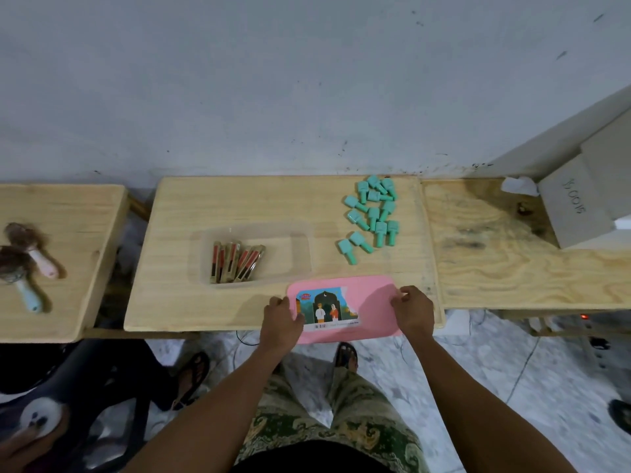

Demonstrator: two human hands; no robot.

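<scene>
Middle desk [177, 302]: pale wood board set against a grey wall, w/ a 2nd desk on either side.

Pink lid [372, 302]: the biggest item here. It's a flat rectangle w/ rounded corners, plain pink and matte. It sits at the near edge of the desk, right of centre, and its near long side pokes out past the desk edge. Can't tell if it lies flat on the wood or is lifted a bit, as the view is from straight above.

Sticker [326, 307]: covers approx the left half of the lid. It's colourful, showing a dark arch w/ two small figures in front and a white strip w/ print along the bottom. Its right edge is torn and ragged.

Clear tub [300, 233]: just beyond the lid, to its left. A bundle of red-and-tan sticks [235, 261] lies in its left part.

Teal caps [372, 213]: a loose heap beyond the lid, right of the tub.

Left hand [281, 319]: grips the lid's left short edge, fingers curled over the edge, thumb lying on the sticker's margin.

Right hand [413, 312]: pinches the right short edge, fingers bent and bunched close together.
</scene>
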